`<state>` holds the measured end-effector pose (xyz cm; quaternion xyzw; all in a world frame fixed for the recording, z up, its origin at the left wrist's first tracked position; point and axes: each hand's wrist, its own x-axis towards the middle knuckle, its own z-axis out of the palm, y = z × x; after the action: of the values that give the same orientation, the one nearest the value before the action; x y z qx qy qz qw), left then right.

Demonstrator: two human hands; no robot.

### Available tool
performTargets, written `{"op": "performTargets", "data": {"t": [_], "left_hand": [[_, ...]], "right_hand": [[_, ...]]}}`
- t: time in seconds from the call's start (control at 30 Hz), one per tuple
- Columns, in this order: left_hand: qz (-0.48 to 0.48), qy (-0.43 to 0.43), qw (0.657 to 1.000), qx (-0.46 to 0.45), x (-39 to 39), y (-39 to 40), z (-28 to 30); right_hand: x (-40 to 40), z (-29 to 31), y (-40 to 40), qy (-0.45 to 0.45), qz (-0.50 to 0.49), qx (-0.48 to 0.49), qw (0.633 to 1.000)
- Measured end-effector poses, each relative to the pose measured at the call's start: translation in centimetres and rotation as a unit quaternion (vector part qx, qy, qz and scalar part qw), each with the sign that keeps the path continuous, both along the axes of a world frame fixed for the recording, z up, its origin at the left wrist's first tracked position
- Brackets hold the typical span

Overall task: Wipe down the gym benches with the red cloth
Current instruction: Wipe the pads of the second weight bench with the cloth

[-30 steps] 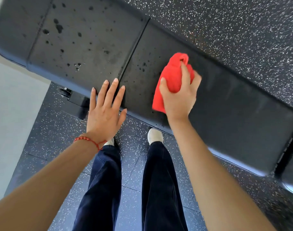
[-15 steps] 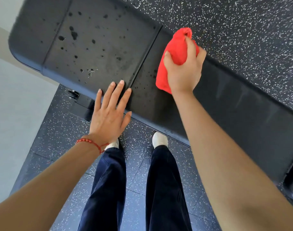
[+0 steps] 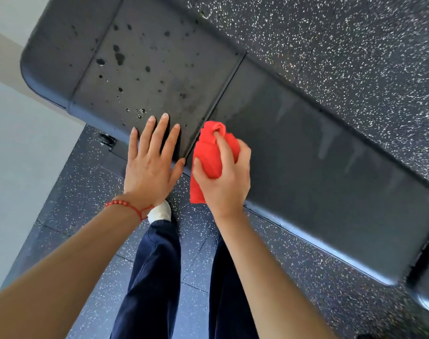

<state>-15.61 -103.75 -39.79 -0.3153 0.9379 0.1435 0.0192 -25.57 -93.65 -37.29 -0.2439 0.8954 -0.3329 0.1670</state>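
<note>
A black padded gym bench (image 3: 318, 152) runs from upper left to lower right. Its left pad (image 3: 147, 69) is dotted with dark water drops; the long right pad looks dull and streaked. My right hand (image 3: 224, 177) grips the bunched red cloth (image 3: 209, 152) at the bench's near edge, just right of the seam between the pads. A corner of the cloth hangs below the edge. My left hand (image 3: 151, 162) lies flat with straight fingers on the near edge of the left pad, a red bead bracelet on its wrist.
The floor (image 3: 355, 45) is black rubber with white speckles. A pale wall (image 3: 18, 155) stands at the left. My dark trouser legs (image 3: 154, 277) and one white shoe (image 3: 161, 212) are below the bench. A second pad's end (image 3: 428, 287) shows at the right edge.
My right hand has pulled the cloth from the bench's far edge back across the pad to the near edge. The drops beside the seam on the right pad are gone. My left hand stays put.
</note>
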Motion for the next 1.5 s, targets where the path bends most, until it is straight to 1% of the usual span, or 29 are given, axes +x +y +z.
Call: {"op": "performTargets", "data": {"t": [0.2,0.3,0.47,0.6,0.67,0.7,0.77,0.83,0.87,0.97,1.1,1.27,1.43,1.5], "left_hand": [[-0.01,0.008,1.0,-0.003,0.2,-0.4,0.0],[-0.012,0.008,1.0,0.005,0.1,-0.4,0.1],[-0.007,0.017,1.0,0.008,0.7,-1.1,0.2],[0.021,0.023,1.0,0.005,1.6,-2.6,0.4],[0.037,0.027,0.999,0.005,2.2,-3.8,0.4],[0.043,0.026,0.999,0.005,2.5,-4.4,0.4],[0.053,0.022,0.998,0.0,3.0,-5.8,0.3],[0.064,0.019,0.998,-0.002,3.5,-7.1,0.2],[0.069,0.017,0.997,0.0,3.7,-7.7,0.1],[0.066,0.012,0.998,0.003,4.3,-9.2,-0.2],[0.058,0.019,0.998,0.004,4.6,-9.5,-0.7],[0.06,0.028,0.998,0.003,4.5,-9.5,-0.8],[0.06,0.031,0.998,0.003,4.5,-9.5,-0.7],[0.058,0.03,0.998,-0.004,4.6,-9.4,-0.7]], "right_hand": [[-3.1,0.2,-2.4,0.01,0.022,0.002,1.0],[-5.7,0.1,-4.6,0.02,-0.008,-0.008,1.0],[-8.2,0.1,-7.2,0.009,-0.054,-0.01,0.998],[-7.9,0.2,-7.8,0.008,-0.105,-0.011,0.994],[-6.4,0.5,-7.6,0.008,-0.136,-0.029,0.99],[-5.1,0.6,-7.4,0.017,-0.132,-0.041,0.99],[-1.9,0.6,-7.0,0.027,-0.085,-0.049,0.995],[0.5,0.4,-6.9,0.023,-0.036,-0.035,0.998],[1.0,0.3,-7.0,0.024,-0.028,-0.028,0.999],[-0.1,-0.1,-8.8,0.013,-0.066,-0.032,0.997],[-3.5,0.0,-12.1,0.023,-0.095,-0.027,0.995],[-5.8,0.0,-13.4,0.037,-0.07,-0.02,0.997],[-5.3,0.0,-13.5,0.057,-0.074,-0.013,0.996],[-4.1,0.1,-13.2,0.068,-0.05,-0.026,0.996]]}}
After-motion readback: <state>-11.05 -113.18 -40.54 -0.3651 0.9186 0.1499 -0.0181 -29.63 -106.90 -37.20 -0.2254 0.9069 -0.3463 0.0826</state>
